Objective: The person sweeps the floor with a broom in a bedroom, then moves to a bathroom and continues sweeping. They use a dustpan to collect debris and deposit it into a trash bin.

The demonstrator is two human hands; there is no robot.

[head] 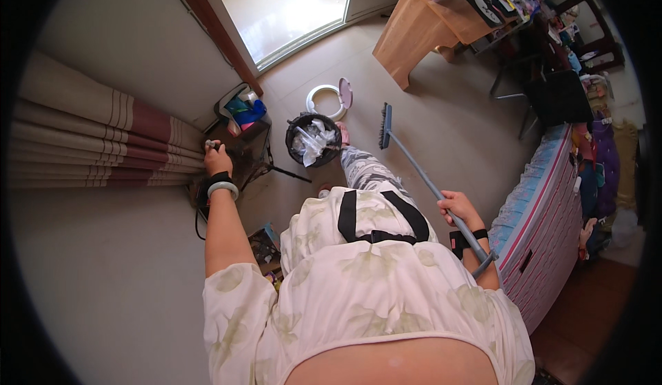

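My right hand [459, 208] is closed around the grey handle of a long floor brush [421, 173], whose bristled head [386, 126] is over the tiled floor. At the left, beside the striped curtain [150, 131], my left hand [218, 160] grips a small metallic-looking object [209, 144]; its exact kind is unclear. Between the hands stands a black-lined waste bin [297, 153] filled with crumpled clear plastic. Just beyond the bin lies a white ring-shaped bin lid [312, 99] with its pink flap [346, 93] raised.
A box of bagged items [253, 111] stands by the wall near a dark stand [253, 175]. A wooden desk [414, 38] is ahead right, a black chair [558, 98] beyond it. A mattress [543, 230] borders the right side; a door track [305, 44] crosses ahead.
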